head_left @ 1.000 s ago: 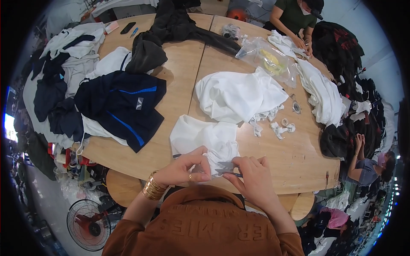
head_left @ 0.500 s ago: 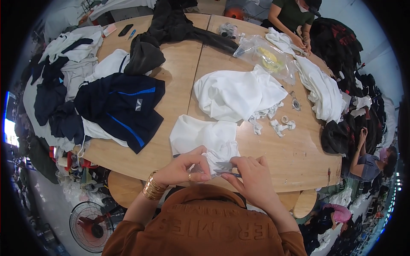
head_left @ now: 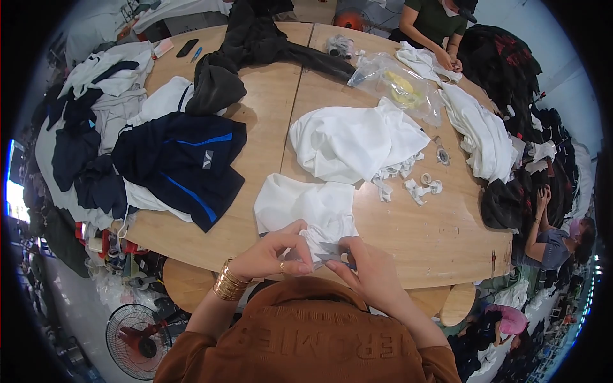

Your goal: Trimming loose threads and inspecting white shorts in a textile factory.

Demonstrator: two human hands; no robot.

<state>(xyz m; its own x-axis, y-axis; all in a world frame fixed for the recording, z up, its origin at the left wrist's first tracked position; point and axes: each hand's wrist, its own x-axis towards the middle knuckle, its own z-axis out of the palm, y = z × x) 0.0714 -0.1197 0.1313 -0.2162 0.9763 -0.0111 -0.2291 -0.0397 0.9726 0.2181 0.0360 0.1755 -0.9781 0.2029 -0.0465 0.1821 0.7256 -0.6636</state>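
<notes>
A white garment piece [head_left: 299, 201] lies at the table's near edge, its gathered end lifted toward me. My left hand [head_left: 274, 253], with gold bangles at the wrist, pinches that end between thumb and fingers. Closed around small thread snips is my right hand [head_left: 370, 268]. The grey blades of the snips [head_left: 329, 249] lie against the white cloth between both hands; their handle is mostly hidden by my fingers. Whether the blades are cutting cannot be made out.
A larger white bundle [head_left: 345, 140] lies beyond, with curled fabric strips [head_left: 423, 188] beside it. Left are navy shorts [head_left: 185, 159] and a clothing pile [head_left: 83, 140]. A clear plastic bag [head_left: 402, 89] lies far right, near a co-worker [head_left: 434, 25]. A fan [head_left: 143, 341] stands lower left.
My right hand has shifted slightly left with the snips, bringing the fingers nearer my left hand. The left hand stays almost still on the cloth.
</notes>
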